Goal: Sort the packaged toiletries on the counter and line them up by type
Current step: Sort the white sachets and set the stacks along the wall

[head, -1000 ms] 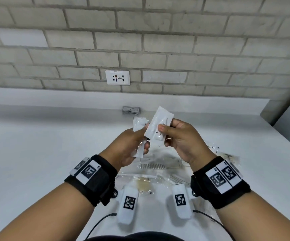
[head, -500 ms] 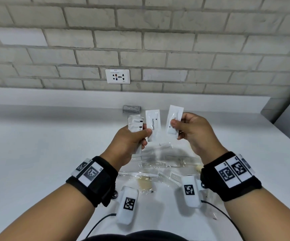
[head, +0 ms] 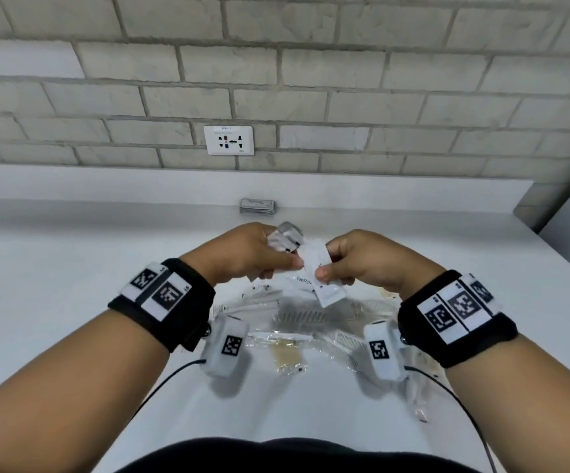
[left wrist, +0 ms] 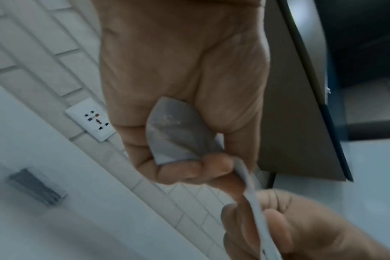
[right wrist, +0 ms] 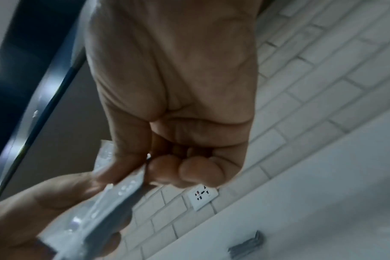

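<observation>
Both hands are held together above the white counter [head: 72, 302]. My left hand [head: 288, 264] grips a small bundle of sachets [head: 285, 237], grey and white, with their tops sticking out past the knuckles. My right hand [head: 324, 272] pinches a white toothpaste sachet [head: 328, 291] between thumb and fingers, its upper end against the left hand's bundle. In the left wrist view a grey sachet [left wrist: 178, 137] lies in the curled left fingers and the white sachet [left wrist: 254, 202] runs edge-on to the right hand. In the right wrist view the blurred sachets [right wrist: 114, 197] sit between both hands.
Under the hands lies a loose pile of clear-wrapped toiletries [head: 297, 319], among them combs and a tan item [head: 288, 358]. A flat stack of grey sachets [head: 258, 206] lies at the back by the ledge. A wall socket [head: 229, 140] sits on the brick wall.
Half a second ago the hands held their sachets upright and apart. They have since dropped lower and closed together, so the right hand's sachet now meets the left hand's bundle.
</observation>
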### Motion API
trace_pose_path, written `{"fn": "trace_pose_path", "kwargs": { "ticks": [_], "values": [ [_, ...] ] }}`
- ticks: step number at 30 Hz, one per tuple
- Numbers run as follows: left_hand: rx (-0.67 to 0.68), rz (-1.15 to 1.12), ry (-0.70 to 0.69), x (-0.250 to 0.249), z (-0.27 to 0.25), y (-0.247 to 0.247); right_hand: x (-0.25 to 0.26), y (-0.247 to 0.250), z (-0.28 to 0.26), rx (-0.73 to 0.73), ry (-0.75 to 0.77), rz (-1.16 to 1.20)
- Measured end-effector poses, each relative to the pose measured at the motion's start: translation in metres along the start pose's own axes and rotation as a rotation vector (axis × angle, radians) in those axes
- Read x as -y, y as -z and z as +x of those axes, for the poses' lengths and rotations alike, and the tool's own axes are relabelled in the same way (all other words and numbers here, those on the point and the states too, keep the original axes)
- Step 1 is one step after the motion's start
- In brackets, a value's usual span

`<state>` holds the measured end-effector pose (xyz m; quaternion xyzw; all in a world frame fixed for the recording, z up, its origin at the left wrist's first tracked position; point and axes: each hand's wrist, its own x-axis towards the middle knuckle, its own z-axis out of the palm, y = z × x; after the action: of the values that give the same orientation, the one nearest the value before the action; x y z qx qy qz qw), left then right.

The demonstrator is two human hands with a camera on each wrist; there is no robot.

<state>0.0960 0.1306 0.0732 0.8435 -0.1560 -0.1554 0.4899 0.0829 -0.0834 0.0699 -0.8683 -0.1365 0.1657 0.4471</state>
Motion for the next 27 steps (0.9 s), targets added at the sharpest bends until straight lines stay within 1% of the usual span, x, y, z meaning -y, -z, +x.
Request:
{"fn": "trace_pose_path", "kwargs": {
  "ticks": [3,5,7,9,12,14,17,19,23,25,27],
  "values": [
    [-0.09,-0.262,-0.014,0.007,0.003,-0.001,-0.007,-0.01,0.004,-0.173,-0.021,0.206],
    [-0.094,-0.334,-0.009,0.016,0.003,-0.003,-0.013,-0.012,0.005,-0.242,-0.024,0.271],
    [-0.09,-0.346,0.022,0.022,0.002,-0.007,-0.014,-0.015,0.004,-0.22,-0.015,0.237],
    [-0.066,-0.389,0.039,0.023,0.003,-0.012,-0.01,-0.02,0.003,-0.167,0.008,0.207],
    [-0.04,-0.46,0.011,0.019,0.004,-0.021,-0.007,-0.029,0.006,-0.152,0.036,0.308],
    [-0.071,-0.571,0.003,0.016,0.005,-0.024,-0.009,-0.031,0.008,-0.215,0.034,0.375],
    [-0.103,-0.836,0.057,0.016,0.003,-0.021,-0.012,-0.027,0.008,-0.354,0.009,0.459],
    [-0.13,-0.916,0.012,0.02,0.003,-0.021,-0.011,-0.026,0.006,-0.378,0.011,0.527],
    [-0.162,-1.025,-0.104,0.02,0.006,-0.028,-0.004,-0.04,0.005,-0.277,-0.005,0.72],
    [-0.161,-1.058,-0.136,0.017,0.008,-0.033,0.001,-0.052,0.007,-0.257,-0.009,0.704],
    [-0.127,-1.093,-0.156,0.018,0.01,-0.037,0.004,-0.061,0.009,-0.282,-0.027,0.679]
  ]
}}
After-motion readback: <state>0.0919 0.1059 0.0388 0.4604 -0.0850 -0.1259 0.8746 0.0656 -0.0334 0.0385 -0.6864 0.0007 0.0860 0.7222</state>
